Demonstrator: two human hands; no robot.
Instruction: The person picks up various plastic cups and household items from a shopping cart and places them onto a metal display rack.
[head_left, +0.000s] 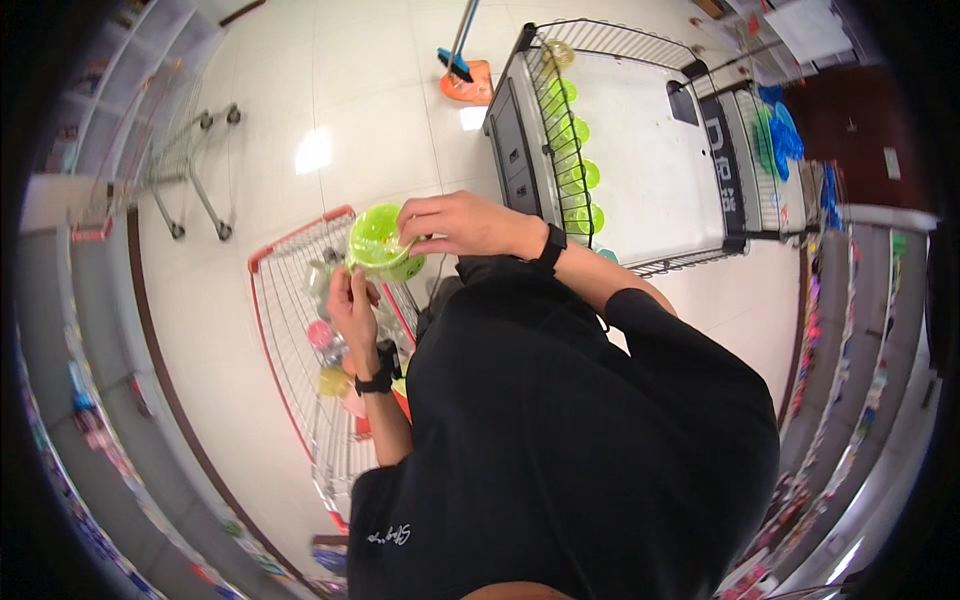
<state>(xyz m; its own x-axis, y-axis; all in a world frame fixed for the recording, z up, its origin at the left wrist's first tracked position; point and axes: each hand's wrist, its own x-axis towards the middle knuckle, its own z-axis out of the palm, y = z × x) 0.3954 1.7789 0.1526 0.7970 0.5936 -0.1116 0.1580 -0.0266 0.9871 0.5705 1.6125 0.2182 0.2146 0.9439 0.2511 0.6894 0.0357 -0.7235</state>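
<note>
A round green plastic container (379, 236), seemingly in clear wrap, is held between both hands over the end of a shopping cart. My left hand (354, 307) pinches its lower left edge. Fingers of my right hand (457, 225) grip its right rim. Beneath my left forearm, the red-trimmed wire shopping cart (289, 405) holds assorted goods, among them a pink round-lidded item (319, 334) and a yellow item (334, 381). Several green round containers (589, 219) stand in a row along the black wire rail of a white-topped display stand (637, 150).
An orange dustpan (471, 86) and a blue broom (454, 63) are on the tiled floor beyond the stand. Another cart (180, 161) stands at the left. Stocked shelves line both sides. Blue plastic bags (784, 142) hang past the stand's right end.
</note>
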